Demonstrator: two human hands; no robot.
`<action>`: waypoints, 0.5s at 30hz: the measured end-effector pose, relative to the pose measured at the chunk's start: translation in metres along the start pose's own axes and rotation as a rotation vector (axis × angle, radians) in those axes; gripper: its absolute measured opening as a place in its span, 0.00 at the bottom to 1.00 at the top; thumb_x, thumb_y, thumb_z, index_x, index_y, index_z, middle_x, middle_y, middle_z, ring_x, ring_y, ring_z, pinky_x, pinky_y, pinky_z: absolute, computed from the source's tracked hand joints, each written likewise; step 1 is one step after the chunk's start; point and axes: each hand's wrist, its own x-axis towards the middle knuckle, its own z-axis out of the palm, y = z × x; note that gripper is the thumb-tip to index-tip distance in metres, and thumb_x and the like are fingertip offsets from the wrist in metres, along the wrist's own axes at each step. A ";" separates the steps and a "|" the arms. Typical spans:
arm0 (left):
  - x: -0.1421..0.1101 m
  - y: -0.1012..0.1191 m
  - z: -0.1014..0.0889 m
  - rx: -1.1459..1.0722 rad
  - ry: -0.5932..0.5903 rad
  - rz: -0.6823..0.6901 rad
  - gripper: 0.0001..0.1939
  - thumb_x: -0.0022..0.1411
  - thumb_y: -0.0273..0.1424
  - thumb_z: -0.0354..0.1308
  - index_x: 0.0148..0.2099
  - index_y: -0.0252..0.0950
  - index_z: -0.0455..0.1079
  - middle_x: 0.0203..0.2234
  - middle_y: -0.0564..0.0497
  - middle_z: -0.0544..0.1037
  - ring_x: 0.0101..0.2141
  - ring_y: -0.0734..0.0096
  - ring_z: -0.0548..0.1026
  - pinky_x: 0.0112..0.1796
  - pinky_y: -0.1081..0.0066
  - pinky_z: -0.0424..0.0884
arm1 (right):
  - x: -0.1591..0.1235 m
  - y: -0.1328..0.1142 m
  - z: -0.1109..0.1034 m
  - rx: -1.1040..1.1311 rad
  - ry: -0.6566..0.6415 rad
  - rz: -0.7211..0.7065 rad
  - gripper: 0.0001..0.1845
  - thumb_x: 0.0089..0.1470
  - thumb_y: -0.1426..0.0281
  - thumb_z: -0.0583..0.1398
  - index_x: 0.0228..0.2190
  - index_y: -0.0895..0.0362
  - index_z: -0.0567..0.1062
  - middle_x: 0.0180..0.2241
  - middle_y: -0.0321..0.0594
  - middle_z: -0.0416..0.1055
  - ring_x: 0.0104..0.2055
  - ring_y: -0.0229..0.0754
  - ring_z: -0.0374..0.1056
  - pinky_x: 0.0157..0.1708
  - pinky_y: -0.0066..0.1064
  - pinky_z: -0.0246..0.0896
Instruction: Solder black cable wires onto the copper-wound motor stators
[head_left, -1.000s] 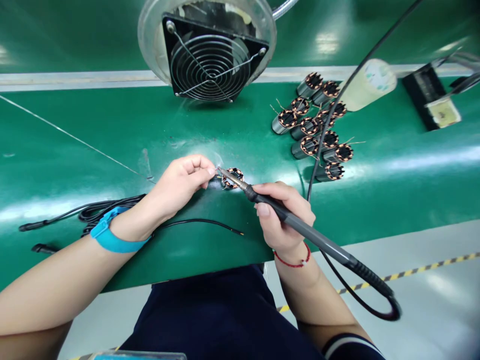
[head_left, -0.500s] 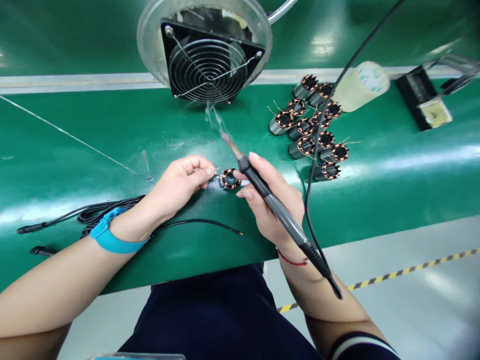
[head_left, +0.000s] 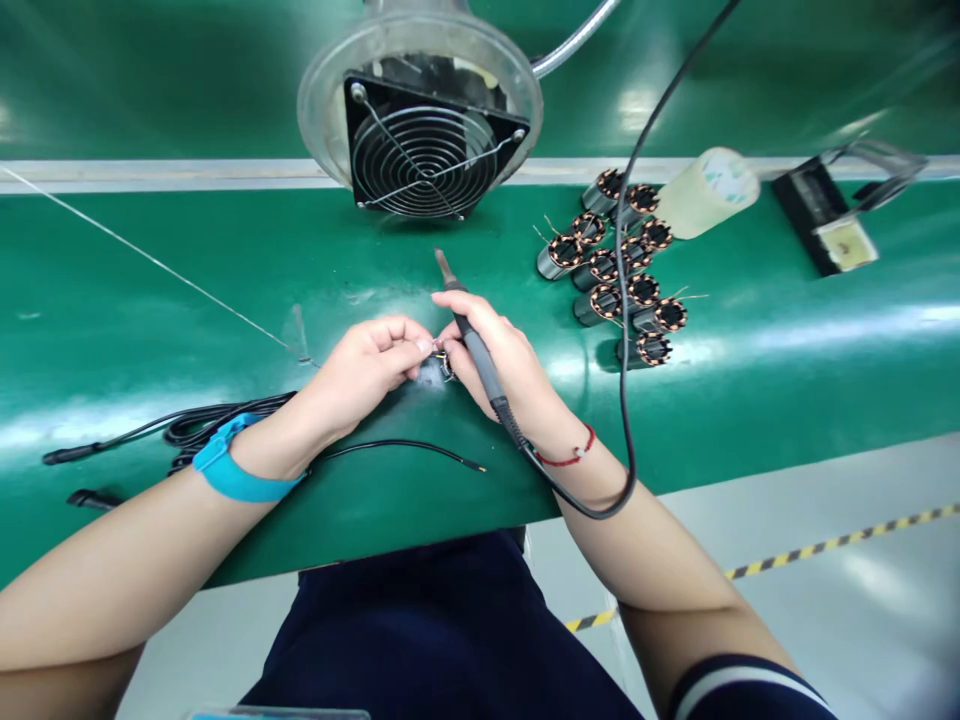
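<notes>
My left hand [head_left: 367, 365] pinches a small copper-wound motor stator ring [head_left: 445, 366] at its fingertips, and most of the ring is hidden behind my fingers. My right hand [head_left: 495, 350] grips a black soldering iron [head_left: 469, 335] like a pen, and its fingers touch or nearly touch the ring. The iron's bare metal tip [head_left: 443, 265] points away from me, above the hands and off the ring. A blue wrist strap [head_left: 232, 477] circles my left wrist.
Several wound stator cylinders [head_left: 607, 265] stand in a cluster on the green bench [head_left: 225, 270], beside a tape roll [head_left: 707, 193]. A round fume extractor fan [head_left: 425, 145] sits ahead. Black cables [head_left: 225, 420] lie to the left; the iron's cord loops right.
My right hand has moved left, in against the ring and my left fingers. The iron has swung more upright, and the smoke near its tip is gone. My left hand has barely moved.
</notes>
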 end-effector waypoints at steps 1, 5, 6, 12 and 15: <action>0.000 0.000 -0.001 -0.024 -0.004 -0.003 0.04 0.53 0.27 0.60 0.28 0.33 0.68 0.17 0.57 0.67 0.18 0.83 0.57 0.20 0.78 0.49 | -0.001 0.003 0.002 0.018 0.032 0.009 0.23 0.57 0.78 0.54 0.53 0.53 0.65 0.36 0.34 0.75 0.38 0.39 0.72 0.46 0.35 0.65; 0.000 -0.001 -0.002 -0.085 -0.005 -0.002 0.02 0.55 0.27 0.58 0.31 0.33 0.69 0.18 0.56 0.68 0.17 0.84 0.57 0.20 0.78 0.49 | -0.007 0.007 0.006 0.050 0.194 0.009 0.25 0.56 0.76 0.56 0.55 0.51 0.63 0.36 0.34 0.73 0.38 0.39 0.71 0.44 0.36 0.67; 0.000 -0.001 -0.002 -0.090 -0.005 -0.001 0.03 0.56 0.27 0.58 0.32 0.33 0.69 0.18 0.56 0.69 0.17 0.84 0.57 0.19 0.79 0.49 | -0.008 0.007 0.006 0.049 0.226 -0.009 0.26 0.56 0.75 0.56 0.56 0.50 0.62 0.36 0.35 0.72 0.38 0.40 0.70 0.45 0.37 0.67; -0.002 0.000 -0.001 -0.128 -0.026 0.014 0.02 0.57 0.24 0.56 0.32 0.34 0.65 0.17 0.57 0.70 0.15 0.84 0.57 0.18 0.79 0.50 | -0.011 0.003 0.011 0.065 0.212 -0.115 0.28 0.57 0.72 0.58 0.58 0.48 0.60 0.37 0.35 0.72 0.42 0.43 0.70 0.50 0.43 0.66; -0.001 -0.002 -0.001 -0.139 -0.019 0.043 0.04 0.57 0.24 0.56 0.31 0.35 0.62 0.19 0.56 0.72 0.15 0.84 0.58 0.18 0.80 0.51 | -0.010 0.003 0.013 0.081 0.212 -0.109 0.26 0.58 0.72 0.58 0.57 0.47 0.61 0.35 0.34 0.73 0.40 0.42 0.70 0.48 0.42 0.67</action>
